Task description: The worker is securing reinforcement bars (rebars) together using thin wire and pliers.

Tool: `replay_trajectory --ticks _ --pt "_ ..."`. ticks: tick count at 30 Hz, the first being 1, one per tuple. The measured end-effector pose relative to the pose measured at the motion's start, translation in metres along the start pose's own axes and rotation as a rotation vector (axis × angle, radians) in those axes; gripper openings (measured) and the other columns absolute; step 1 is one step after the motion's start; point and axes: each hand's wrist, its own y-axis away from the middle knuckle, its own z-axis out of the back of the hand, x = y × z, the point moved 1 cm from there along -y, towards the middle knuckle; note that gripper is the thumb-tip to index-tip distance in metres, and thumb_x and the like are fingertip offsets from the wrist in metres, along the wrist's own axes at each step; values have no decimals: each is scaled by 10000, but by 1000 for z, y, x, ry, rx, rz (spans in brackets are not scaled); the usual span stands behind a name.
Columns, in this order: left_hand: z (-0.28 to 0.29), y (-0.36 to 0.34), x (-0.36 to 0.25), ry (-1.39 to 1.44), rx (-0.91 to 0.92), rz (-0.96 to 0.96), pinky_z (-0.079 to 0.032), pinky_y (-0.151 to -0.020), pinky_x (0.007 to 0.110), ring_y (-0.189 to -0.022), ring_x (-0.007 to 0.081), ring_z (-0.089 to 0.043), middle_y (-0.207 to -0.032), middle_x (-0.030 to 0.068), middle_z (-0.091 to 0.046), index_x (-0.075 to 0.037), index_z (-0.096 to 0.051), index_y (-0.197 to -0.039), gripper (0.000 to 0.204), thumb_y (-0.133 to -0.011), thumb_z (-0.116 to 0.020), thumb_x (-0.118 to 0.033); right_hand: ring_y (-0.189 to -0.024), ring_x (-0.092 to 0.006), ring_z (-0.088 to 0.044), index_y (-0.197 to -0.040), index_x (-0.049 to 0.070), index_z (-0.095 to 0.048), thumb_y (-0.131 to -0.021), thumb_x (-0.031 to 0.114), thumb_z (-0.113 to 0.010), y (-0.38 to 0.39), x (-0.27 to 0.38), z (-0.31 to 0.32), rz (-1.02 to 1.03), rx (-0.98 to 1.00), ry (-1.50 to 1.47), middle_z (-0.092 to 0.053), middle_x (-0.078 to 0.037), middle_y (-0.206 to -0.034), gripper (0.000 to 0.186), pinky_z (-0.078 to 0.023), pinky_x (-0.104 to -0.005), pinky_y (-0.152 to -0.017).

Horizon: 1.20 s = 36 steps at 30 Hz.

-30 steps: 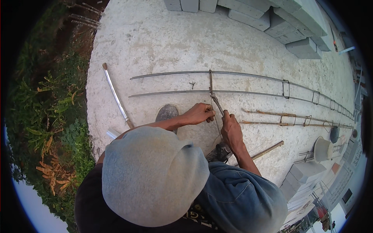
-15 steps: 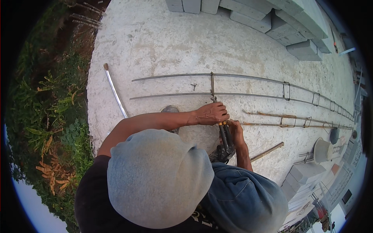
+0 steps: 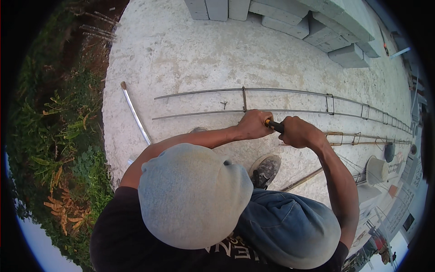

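Note:
A long rebar cage (image 3: 290, 90) of two parallel bars joined by square stirrups lies on the concrete slab (image 3: 181, 54). My left hand (image 3: 253, 124) is closed in a fist on the near bar, at the foot of the leftmost stirrup (image 3: 244, 97). Right beside it, my right hand (image 3: 300, 131) grips a tool with a black handle and an orange end (image 3: 274, 125). The tool's tip runs into my left fist and is hidden there. My grey cap and blue-clad knee fill the lower frame.
Grey concrete blocks (image 3: 290, 18) are stacked along the far edge. A metal pipe (image 3: 135, 113) lies at the left, near the slab edge and the grass (image 3: 59, 136). A rusty second cage (image 3: 362, 138), buckets (image 3: 376, 170), a stick (image 3: 301, 180) and my shoe (image 3: 265, 170) are at the right.
My right hand has risen from below the bars to sit level against my left hand. Both hands have closed in on the tool at the stirrup joint.

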Motion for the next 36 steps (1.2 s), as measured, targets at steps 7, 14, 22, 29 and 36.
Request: replay_trajectory --ticks 7,14,22,29,36 --pt "-10 6 -8 -227 -155 -432 -500 -708 402 -801 283 -657 -771 80 -653 -68 -601 -1014 352 -762 -773 -244 -508 -174 -587 -813 -32 -638 -888 236 -601 17 -34 -46 -118 86 -687 -586 -80 -623 281 -446 -337 -443" --pt "-28 25 30 -513 298 -738 -483 -685 345 -778 187 -631 -743 10 -611 -104 -634 -870 155 -791 -708 -213 -586 -99 -470 -1011 55 -580 -934 278 -656 -8 -27 -205 165 520 -2200 -517 0 -738 248 -356 -269 -495" --pt "-31 -6 6 -656 944 -331 -531 -680 461 -703 361 -678 -726 127 -675 -44 -637 -920 182 -799 -648 -179 -701 -498 -625 -1004 -52 -549 -856 225 -702 -5 1 -210 -106 -776 -579 -651 -222 -734 349 -505 -530 -667" --pt "-15 30 14 -712 185 -841 -517 -786 376 -891 253 -663 -822 72 -661 -43 -608 -922 159 -848 -631 -182 -579 -195 -584 -897 49 -552 -917 335 -695 -23 -20 -207 -136 29 -1291 -598 -67 -718 321 -440 -393 -516" --pt "-18 23 35 -727 719 -672 -513 -767 367 -831 222 -653 -773 38 -644 -100 -632 -875 151 -783 -676 -212 -648 -154 -584 -896 49 -570 -873 372 -738 -23 -2 -212 69 142 -1616 -627 -64 -774 365 -447 -346 -570"
